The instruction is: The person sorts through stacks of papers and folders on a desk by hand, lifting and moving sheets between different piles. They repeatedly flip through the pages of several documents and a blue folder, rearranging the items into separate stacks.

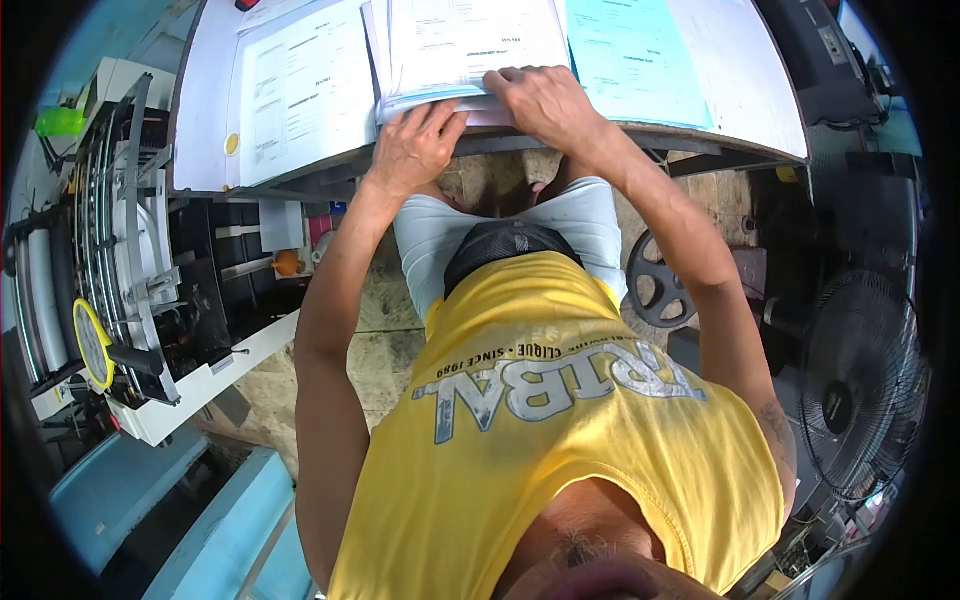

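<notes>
Here, paper stack [475, 42] touches left fingers [438, 116], right fingers [512, 78] along near edge; both half-curled, hold unclear.

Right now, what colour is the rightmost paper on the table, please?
The rightmost paper is light blue, in head view.

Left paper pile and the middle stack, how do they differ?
The middle stack has the left hand and right hand at its near edge; the left pile has no hand on it. The middle stack shows bluish layers under its white top; the left pile looks white. Both bear print and lie on the table.
</notes>
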A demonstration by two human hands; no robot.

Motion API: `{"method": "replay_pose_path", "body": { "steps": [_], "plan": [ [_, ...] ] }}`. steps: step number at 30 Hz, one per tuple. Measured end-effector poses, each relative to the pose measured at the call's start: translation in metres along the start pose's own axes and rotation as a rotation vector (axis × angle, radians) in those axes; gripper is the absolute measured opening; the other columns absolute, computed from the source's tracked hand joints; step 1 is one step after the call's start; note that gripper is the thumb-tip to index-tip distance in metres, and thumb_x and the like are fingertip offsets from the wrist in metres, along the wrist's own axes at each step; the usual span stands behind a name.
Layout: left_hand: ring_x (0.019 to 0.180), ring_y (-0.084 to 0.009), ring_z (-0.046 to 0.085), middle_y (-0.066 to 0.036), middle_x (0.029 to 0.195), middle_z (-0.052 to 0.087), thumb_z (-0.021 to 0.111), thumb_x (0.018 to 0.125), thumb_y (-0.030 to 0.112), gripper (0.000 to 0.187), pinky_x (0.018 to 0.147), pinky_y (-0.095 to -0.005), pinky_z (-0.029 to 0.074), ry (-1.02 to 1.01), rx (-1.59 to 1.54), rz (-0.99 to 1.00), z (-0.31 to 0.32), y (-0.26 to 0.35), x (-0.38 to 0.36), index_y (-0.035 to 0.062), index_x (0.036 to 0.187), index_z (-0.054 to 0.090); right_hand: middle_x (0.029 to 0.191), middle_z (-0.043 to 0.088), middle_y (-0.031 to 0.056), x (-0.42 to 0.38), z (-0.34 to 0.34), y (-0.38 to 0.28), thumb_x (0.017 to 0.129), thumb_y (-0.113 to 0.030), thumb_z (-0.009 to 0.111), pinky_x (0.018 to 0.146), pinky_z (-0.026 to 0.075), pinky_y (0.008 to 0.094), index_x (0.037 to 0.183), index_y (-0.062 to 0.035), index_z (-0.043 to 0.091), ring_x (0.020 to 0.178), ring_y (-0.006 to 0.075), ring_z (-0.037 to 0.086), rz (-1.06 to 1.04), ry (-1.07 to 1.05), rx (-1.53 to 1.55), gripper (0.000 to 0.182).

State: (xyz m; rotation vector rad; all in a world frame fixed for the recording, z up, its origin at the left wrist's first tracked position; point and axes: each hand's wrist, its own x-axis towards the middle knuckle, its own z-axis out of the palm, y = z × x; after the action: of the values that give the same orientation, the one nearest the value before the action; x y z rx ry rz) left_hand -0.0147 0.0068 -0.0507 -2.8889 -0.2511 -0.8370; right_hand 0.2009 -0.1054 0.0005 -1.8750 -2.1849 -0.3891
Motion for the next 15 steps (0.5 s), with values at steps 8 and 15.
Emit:
{"method": "replay_pose_path", "body": {
  "steps": [8,15],
  "plan": [
    [0.105,-0.0265,0.066,-0.001,0.113,0.072,0.082,0.084,0.019,0.023,0.089,-0.0459,0.053,0.371,0.213,0.060,-0.046,0.023,0.047,0.0145,0.106,0.079,0.093,0.074,0.0128,0.010,-0.010,0.000,0.093,-0.029,0.066,0.080,0.058,0.0423,0.105,-0.0051,0.064,0.087,0.0285,0.075,0.053,-0.141,0.023,0.027],
    [0.124,-0.0281,0.058,-0.010,0.131,0.065,0.070,0.093,0.029,0.039,0.104,-0.0533,0.045,0.076,-0.147,0.305,0.010,0.117,0.102,0.0071,0.125,0.070,0.087,0.071,0.0041,0.041,-0.050,0.058,0.087,-0.016,0.063,0.073,0.059,0.0333,0.092,-0.0104,0.068,0.083,0.0206,0.074,-0.338,0.184,-0.372,0.009]
  ]
}}
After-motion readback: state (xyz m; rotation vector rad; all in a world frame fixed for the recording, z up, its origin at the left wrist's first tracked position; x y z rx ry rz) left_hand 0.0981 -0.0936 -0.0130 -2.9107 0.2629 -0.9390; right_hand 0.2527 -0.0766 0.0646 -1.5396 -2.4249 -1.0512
